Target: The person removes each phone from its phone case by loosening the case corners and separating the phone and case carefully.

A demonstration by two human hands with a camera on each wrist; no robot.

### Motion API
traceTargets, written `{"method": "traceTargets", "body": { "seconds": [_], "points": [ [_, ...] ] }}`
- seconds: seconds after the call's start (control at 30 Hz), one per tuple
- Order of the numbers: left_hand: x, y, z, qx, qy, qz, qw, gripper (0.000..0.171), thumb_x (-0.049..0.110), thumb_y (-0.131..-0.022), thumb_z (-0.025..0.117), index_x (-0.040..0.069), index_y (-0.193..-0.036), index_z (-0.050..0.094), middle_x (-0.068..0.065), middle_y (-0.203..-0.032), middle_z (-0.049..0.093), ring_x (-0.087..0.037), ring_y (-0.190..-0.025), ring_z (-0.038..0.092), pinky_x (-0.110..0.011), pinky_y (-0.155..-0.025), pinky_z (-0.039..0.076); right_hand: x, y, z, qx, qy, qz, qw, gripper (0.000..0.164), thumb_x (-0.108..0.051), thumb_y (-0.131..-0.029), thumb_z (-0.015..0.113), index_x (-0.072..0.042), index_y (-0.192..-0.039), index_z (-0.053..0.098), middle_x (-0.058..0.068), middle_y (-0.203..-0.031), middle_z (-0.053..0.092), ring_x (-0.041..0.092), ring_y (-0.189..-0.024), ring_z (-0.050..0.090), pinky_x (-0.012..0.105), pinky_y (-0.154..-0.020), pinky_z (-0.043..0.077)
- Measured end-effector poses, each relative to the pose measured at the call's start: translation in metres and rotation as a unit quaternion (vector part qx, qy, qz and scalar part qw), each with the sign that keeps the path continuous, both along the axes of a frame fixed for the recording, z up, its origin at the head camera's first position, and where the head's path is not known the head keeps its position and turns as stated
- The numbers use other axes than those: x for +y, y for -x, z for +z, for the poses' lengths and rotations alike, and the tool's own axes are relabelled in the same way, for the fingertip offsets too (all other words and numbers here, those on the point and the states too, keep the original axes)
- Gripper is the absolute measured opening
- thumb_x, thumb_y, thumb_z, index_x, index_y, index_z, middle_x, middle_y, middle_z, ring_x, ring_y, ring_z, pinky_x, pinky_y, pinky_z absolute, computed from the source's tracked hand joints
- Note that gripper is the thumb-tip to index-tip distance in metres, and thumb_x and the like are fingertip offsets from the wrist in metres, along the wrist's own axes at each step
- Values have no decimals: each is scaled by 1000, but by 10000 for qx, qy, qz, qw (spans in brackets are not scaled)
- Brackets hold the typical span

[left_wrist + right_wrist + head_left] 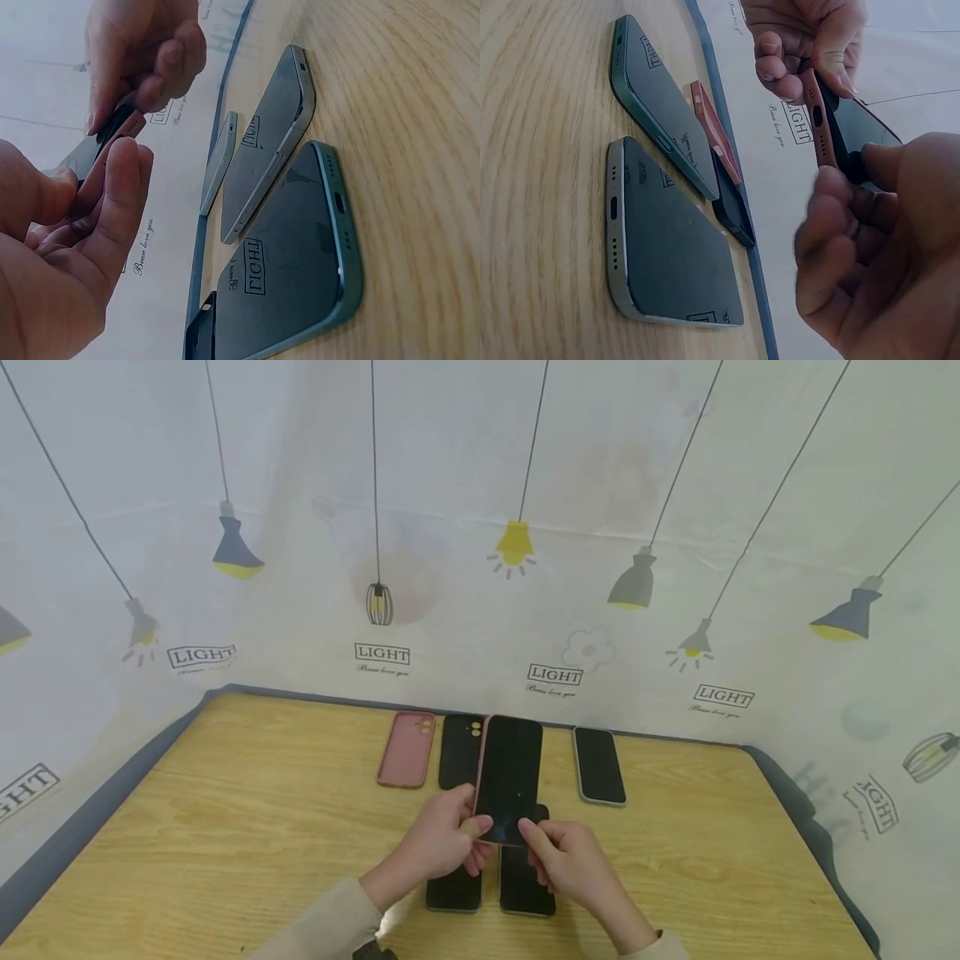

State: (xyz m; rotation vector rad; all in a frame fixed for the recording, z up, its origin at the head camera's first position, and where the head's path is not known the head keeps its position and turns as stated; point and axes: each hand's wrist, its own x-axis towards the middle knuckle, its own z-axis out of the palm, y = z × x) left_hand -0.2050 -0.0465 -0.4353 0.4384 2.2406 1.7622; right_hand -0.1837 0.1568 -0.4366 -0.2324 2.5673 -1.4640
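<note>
A black-screened smartphone [512, 768] sits in a pink phone case [821, 142], raised over the table and tilted. My left hand [442, 837] pinches its lower left side, thumb over the screen edge and fingers behind. At the lower right corner, my right hand [572, 858] pinches it with the thumb on the front. The right wrist view shows the case's port cutouts at the bottom end and a dark edge rising between case and screen. Below the hands lie a green-edged phone [292, 247] and a silver-edged phone [675, 232], both face up.
An empty pink case [405, 750] and a black case [459, 752] lie at the back of the wooden table [247, 793]. Another phone [600, 767] with a pale edge lies to the right. A cloth printed with lamps [450, 527] hangs behind the table.
</note>
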Motion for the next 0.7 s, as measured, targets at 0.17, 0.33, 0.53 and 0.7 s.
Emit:
{"method": "traceTargets", "body": {
  "seconds": [0.17,0.33,0.53,0.7],
  "points": [
    [0,-1,1,52,-67,-149,9999,11,6,-98,55,-1,-91,51,-14,-65,66,-22,-50,65,-44,-48,58,-1,-1,3,260,-395,26,9989,54,-45,-98,53,-5,-61,55,-2,-49,50,10,-41,49,22,-36,39],
    [0,-1,1,147,-17,-277,9995,5,2,-98,53,-2,-95,52,-15,-65,64,-20,-49,64,-43,-47,58,-6,-2,6,342,-868,141,9955,52,-46,-98,53,-7,-62,55,-3,-50,52,10,-43,51,24,-39,41],
    [2,-4,1,281,179,-301,9990,7,-3,-96,51,-1,-90,54,-14,-62,61,-17,-46,60,-45,-46,57,-12,-3,7,661,-1500,114,9864,55,-51,-94,56,-10,-58,52,-5,-47,49,9,-42,47,22,-39,34],
    [4,-7,0,332,261,-235,9988,7,-2,-96,53,3,-97,58,-11,-61,61,-16,-45,60,-44,-45,57,-10,-2,2,650,-1199,108,9906,54,-48,-93,59,-9,-57,55,-6,-46,49,8,-40,47,21,-38,36]
  ]
}}
